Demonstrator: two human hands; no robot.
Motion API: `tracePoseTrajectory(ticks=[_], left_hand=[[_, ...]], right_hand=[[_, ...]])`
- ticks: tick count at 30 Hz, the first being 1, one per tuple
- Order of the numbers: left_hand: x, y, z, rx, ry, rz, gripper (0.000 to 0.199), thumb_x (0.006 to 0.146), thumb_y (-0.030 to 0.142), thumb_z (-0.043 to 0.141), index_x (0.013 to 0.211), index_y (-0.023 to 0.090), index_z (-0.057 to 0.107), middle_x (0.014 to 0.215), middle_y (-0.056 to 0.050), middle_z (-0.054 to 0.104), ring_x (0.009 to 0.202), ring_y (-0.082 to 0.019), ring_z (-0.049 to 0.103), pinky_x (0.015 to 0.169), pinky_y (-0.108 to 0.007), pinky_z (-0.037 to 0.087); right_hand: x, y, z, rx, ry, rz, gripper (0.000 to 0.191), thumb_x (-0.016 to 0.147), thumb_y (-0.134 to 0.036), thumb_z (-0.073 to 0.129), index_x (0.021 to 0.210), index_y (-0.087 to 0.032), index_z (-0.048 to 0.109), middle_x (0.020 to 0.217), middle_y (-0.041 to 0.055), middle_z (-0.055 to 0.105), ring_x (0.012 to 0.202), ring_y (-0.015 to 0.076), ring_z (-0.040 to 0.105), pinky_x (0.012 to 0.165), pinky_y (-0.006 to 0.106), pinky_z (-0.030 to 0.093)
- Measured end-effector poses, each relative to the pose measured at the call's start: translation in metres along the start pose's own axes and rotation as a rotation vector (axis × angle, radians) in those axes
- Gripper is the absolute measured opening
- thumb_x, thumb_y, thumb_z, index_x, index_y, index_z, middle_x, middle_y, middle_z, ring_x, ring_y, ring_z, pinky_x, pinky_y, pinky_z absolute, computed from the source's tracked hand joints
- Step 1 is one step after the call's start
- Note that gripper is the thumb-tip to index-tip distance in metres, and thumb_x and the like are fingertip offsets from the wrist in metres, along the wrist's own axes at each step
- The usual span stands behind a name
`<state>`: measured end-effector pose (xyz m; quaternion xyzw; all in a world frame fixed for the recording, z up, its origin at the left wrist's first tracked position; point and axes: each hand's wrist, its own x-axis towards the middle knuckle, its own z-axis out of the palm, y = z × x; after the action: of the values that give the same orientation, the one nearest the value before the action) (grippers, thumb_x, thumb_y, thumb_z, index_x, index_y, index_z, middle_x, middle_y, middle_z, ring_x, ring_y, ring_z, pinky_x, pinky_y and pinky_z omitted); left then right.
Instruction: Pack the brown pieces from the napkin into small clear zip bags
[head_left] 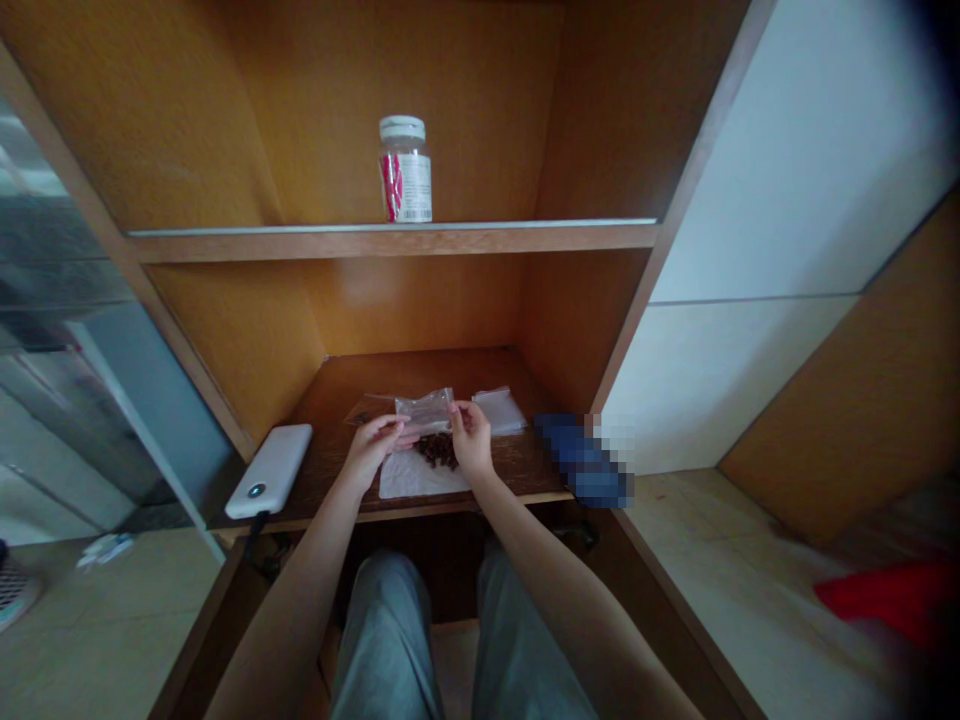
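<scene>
Between my two hands is a small clear plastic bag (424,410), raised just above the shelf board. My left hand (373,447) pinches its left side, and my right hand (471,436) grips its right edge. Under the bag, a pile of small dark brown pieces (436,450) rests on a white sheet (405,478); my right hand covers part of it. A stack of clear plastic bags (500,411) lies just to the right of my right hand. Behind my left hand is another clear bag (369,408), with something dark in it that I cannot make out.
A white power bank (271,470) with a dark cable stands at the board's left front. At the right front edge is a blurred dark blue object (581,460). A white-capped bottle (406,172) sits on the upper shelf (300,243). Cabinet walls close both sides.
</scene>
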<state>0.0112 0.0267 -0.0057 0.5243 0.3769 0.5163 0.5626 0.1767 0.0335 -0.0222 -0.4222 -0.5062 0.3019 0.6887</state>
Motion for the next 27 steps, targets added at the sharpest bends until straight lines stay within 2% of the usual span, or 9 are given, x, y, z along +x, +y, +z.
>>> tracePoseTrajectory(ticks=[4, 11, 17, 24, 27], left_hand=[[0.0001, -0.0015, -0.0008, 0.003, -0.013, -0.015, 0.036, 0.068, 0.038, 0.065, 0.095, 0.014, 0.059, 0.077, -0.009, 0.070, 0.072, -0.025, 0.066, 0.074, -0.042, 0.049], [-0.0006, 0.0003, 0.0003, 0.033, 0.074, 0.033, 0.030, 0.067, 0.038, 0.065, 0.084, 0.014, 0.060, 0.073, -0.008, 0.069, 0.060, -0.019, 0.065, 0.063, -0.032, 0.051], [0.0016, -0.0036, -0.0036, 0.030, 0.133, 0.057, 0.029, 0.065, 0.037, 0.066, 0.080, 0.014, 0.060, 0.075, -0.006, 0.069, 0.056, -0.017, 0.064, 0.059, -0.030, 0.050], [-0.0004, -0.0014, -0.0004, 0.078, 0.016, 0.011, 0.030, 0.069, 0.038, 0.062, 0.085, 0.013, 0.058, 0.075, -0.007, 0.068, 0.055, -0.017, 0.064, 0.056, -0.029, 0.050], [-0.0019, -0.0005, 0.0008, 0.111, 0.023, 0.019, 0.031, 0.069, 0.039, 0.062, 0.084, 0.013, 0.058, 0.078, -0.007, 0.069, 0.054, -0.016, 0.063, 0.057, -0.029, 0.051]], right_hand=[[0.0006, 0.0002, -0.0011, -0.015, 0.029, -0.058, 0.025, 0.079, -0.041, 0.042, 0.079, -0.020, 0.055, 0.076, 0.0038, 0.056, 0.072, 0.0161, 0.051, 0.069, 0.027, 0.040], [-0.0009, -0.0026, -0.0021, -0.024, 0.003, -0.079, 0.022, 0.080, -0.039, 0.042, 0.079, -0.020, 0.053, 0.076, 0.0032, 0.055, 0.072, 0.0158, 0.051, 0.070, 0.026, 0.039], [-0.0007, -0.0055, -0.0026, -0.020, 0.000, -0.117, 0.020, 0.082, -0.035, 0.040, 0.078, -0.019, 0.052, 0.075, 0.0036, 0.054, 0.074, 0.0158, 0.051, 0.071, 0.026, 0.040], [-0.0007, -0.0055, -0.0041, -0.088, -0.026, -0.131, 0.022, 0.083, -0.036, 0.039, 0.079, -0.018, 0.053, 0.076, 0.0036, 0.056, 0.074, 0.0158, 0.051, 0.071, 0.028, 0.040], [-0.0008, -0.0047, -0.0039, -0.091, -0.017, -0.163, 0.023, 0.083, -0.035, 0.040, 0.079, -0.017, 0.053, 0.074, 0.0036, 0.056, 0.073, 0.0154, 0.052, 0.070, 0.027, 0.041]])
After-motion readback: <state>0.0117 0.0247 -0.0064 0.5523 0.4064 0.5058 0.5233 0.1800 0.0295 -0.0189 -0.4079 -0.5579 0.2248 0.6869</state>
